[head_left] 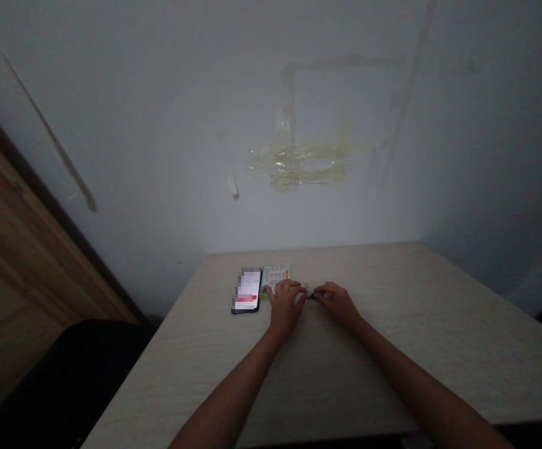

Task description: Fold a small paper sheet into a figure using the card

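Both of my arms reach forward over a pale wooden table (392,349). My left hand (284,305) rests on the tabletop with its fingers curled, touching the lower edge of a small printed leaflet (276,274). My right hand (337,302) lies just to its right, fingers pinched. Between the two hands sits a tiny dark object (309,292) that both sets of fingertips hold; it is too small to name. A phone (247,290) with a lit screen lies flat just left of the leaflet.
A white wall (271,125) with yellowed tape remnants (299,165) rises behind the table. A wooden door or panel (13,262) stands at the left. A dark chair or seat (65,380) sits at the table's lower left corner.
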`<action>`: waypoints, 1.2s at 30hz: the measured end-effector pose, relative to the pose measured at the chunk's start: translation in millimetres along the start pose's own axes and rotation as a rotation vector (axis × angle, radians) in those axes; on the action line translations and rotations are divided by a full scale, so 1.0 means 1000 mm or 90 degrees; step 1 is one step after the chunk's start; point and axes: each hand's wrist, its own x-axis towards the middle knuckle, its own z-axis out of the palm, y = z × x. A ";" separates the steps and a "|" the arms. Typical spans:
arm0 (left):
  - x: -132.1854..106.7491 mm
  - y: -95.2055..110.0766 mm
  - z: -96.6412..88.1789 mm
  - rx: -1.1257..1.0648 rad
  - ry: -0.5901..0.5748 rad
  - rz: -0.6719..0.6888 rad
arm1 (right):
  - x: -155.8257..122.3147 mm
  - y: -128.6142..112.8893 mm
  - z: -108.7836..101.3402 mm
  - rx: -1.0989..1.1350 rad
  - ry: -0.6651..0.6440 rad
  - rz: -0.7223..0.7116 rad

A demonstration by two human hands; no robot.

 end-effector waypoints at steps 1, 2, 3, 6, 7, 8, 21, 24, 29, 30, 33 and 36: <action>0.000 0.000 0.001 -0.007 -0.012 -0.001 | 0.000 0.001 0.001 0.012 0.000 0.010; -0.001 0.000 0.003 -0.016 -0.028 -0.001 | 0.001 0.002 0.002 0.026 0.000 0.020; -0.001 0.000 0.004 -0.019 -0.033 -0.008 | 0.001 0.003 0.003 0.042 0.001 0.033; -0.001 -0.001 0.007 -0.026 -0.049 -0.019 | 0.001 0.008 0.005 0.087 -0.015 0.080; -0.001 -0.002 0.008 -0.029 -0.055 -0.021 | 0.002 0.010 0.005 0.097 -0.024 0.091; -0.001 -0.003 0.009 -0.034 -0.057 -0.023 | 0.002 0.011 0.005 0.105 -0.033 0.099; -0.001 -0.002 0.007 -0.074 -0.116 -0.063 | 0.001 0.007 0.004 0.091 -0.054 0.111; 0.000 -0.002 0.006 -0.080 -0.117 -0.060 | 0.001 0.006 0.004 0.091 -0.052 0.107; -0.001 -0.003 0.008 -0.081 -0.104 -0.061 | 0.001 0.006 0.005 0.132 -0.061 0.119; -0.002 -0.004 0.008 -0.078 -0.101 -0.060 | 0.001 0.006 0.005 0.141 -0.062 0.123; -0.003 -0.005 0.009 -0.079 -0.098 -0.049 | 0.001 0.006 0.007 0.155 -0.058 0.138; -0.003 -0.006 0.009 -0.099 -0.090 -0.039 | 0.002 0.006 0.007 0.150 -0.058 0.142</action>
